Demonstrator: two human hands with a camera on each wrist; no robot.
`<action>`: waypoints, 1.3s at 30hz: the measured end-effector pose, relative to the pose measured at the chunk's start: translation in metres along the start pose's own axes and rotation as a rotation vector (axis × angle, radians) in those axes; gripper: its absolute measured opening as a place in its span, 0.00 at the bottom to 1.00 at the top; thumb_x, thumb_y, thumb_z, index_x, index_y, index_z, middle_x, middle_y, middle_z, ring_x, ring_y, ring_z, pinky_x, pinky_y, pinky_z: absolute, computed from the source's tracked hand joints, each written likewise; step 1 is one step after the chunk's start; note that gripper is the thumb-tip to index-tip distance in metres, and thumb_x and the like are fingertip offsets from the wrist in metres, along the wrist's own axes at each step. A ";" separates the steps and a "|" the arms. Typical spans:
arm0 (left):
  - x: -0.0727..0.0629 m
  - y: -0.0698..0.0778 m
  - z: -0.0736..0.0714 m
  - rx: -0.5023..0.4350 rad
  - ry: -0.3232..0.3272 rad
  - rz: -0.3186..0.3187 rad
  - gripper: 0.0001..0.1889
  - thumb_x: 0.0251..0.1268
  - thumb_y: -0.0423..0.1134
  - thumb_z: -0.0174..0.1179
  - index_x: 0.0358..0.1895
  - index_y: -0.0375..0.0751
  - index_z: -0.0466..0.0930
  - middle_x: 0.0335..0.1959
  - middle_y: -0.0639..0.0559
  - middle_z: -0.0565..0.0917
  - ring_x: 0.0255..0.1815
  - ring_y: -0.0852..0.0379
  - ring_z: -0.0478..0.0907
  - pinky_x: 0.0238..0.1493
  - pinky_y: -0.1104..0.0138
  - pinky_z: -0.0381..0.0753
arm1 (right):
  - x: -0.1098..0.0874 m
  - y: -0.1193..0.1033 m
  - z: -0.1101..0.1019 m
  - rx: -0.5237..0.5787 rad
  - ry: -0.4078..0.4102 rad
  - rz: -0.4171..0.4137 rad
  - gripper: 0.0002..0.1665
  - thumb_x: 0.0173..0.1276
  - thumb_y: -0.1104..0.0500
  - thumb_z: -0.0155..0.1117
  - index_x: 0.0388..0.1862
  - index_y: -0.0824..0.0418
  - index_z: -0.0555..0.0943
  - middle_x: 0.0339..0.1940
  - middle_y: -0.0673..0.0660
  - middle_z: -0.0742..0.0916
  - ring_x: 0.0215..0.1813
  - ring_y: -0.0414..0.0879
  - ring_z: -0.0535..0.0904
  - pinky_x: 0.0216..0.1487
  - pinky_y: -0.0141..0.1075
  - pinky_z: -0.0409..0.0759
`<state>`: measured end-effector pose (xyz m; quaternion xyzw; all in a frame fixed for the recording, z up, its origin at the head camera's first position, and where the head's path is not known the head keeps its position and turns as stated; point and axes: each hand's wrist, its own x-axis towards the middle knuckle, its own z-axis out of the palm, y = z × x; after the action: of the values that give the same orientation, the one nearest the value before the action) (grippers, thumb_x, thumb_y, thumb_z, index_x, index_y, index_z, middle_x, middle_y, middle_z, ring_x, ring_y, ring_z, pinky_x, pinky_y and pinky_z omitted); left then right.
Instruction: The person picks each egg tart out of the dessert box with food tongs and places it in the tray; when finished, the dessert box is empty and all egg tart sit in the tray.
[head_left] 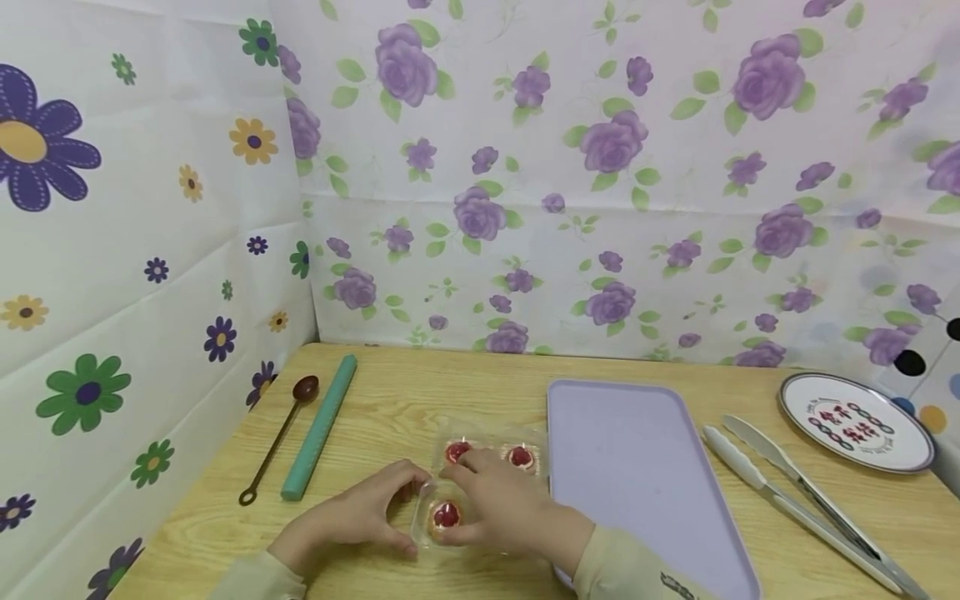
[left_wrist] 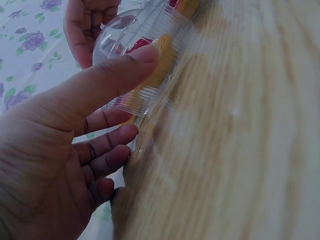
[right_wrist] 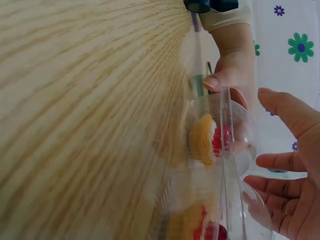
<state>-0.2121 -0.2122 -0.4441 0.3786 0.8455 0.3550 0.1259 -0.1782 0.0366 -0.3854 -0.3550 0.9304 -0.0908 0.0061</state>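
A clear plastic container (head_left: 422, 514) with domes lies on the wooden table, holding small tarts with red tops, one of them the front-left tart (head_left: 446, 514). My left hand (head_left: 360, 507) is at the container's left end, thumb and fingers apart on either side of its corner. My right hand (head_left: 512, 502) reaches over the container from the right, fingers spread across the top and hiding part of it. In the right wrist view, these fingertips are right at the clear domes (right_wrist: 257, 202). The left thumb overlaps a tart (left_wrist: 165, 55) in the left wrist view.
A lilac tray (head_left: 622, 467) lies just right of the container. Farther right are metal tongs (head_left: 810, 508) with white tips and a patterned plate (head_left: 825, 417). A brown long-handled spoon (head_left: 279, 442) and a green stick (head_left: 322, 429) lie at the left. Floral cloth walls (head_left: 480, 275) enclose the table.
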 end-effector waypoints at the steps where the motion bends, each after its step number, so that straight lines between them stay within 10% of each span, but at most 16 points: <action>1: 0.000 0.000 0.000 0.001 0.000 -0.006 0.37 0.46 0.56 0.73 0.59 0.48 0.69 0.49 0.58 0.71 0.49 0.63 0.68 0.52 0.71 0.72 | 0.002 -0.001 0.001 -0.005 -0.010 0.005 0.44 0.58 0.27 0.59 0.66 0.52 0.72 0.60 0.51 0.79 0.64 0.48 0.74 0.59 0.41 0.79; 7: 0.002 0.002 0.004 0.006 0.013 -0.002 0.35 0.45 0.55 0.73 0.58 0.50 0.70 0.48 0.58 0.72 0.48 0.63 0.68 0.53 0.72 0.71 | 0.010 -0.006 0.006 -0.057 -0.048 0.020 0.44 0.57 0.27 0.60 0.64 0.54 0.74 0.61 0.51 0.80 0.67 0.52 0.73 0.69 0.47 0.70; 39: 0.000 0.002 0.005 -0.027 0.078 0.043 0.31 0.47 0.53 0.73 0.56 0.49 0.72 0.44 0.56 0.73 0.44 0.58 0.68 0.46 0.70 0.71 | 0.020 -0.004 0.009 0.016 -0.003 -0.007 0.43 0.53 0.34 0.70 0.65 0.53 0.74 0.55 0.54 0.80 0.59 0.47 0.74 0.56 0.37 0.79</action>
<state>-0.2081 -0.2086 -0.4464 0.3807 0.8367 0.3834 0.0902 -0.1899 0.0195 -0.3923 -0.3585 0.9284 -0.0975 0.0101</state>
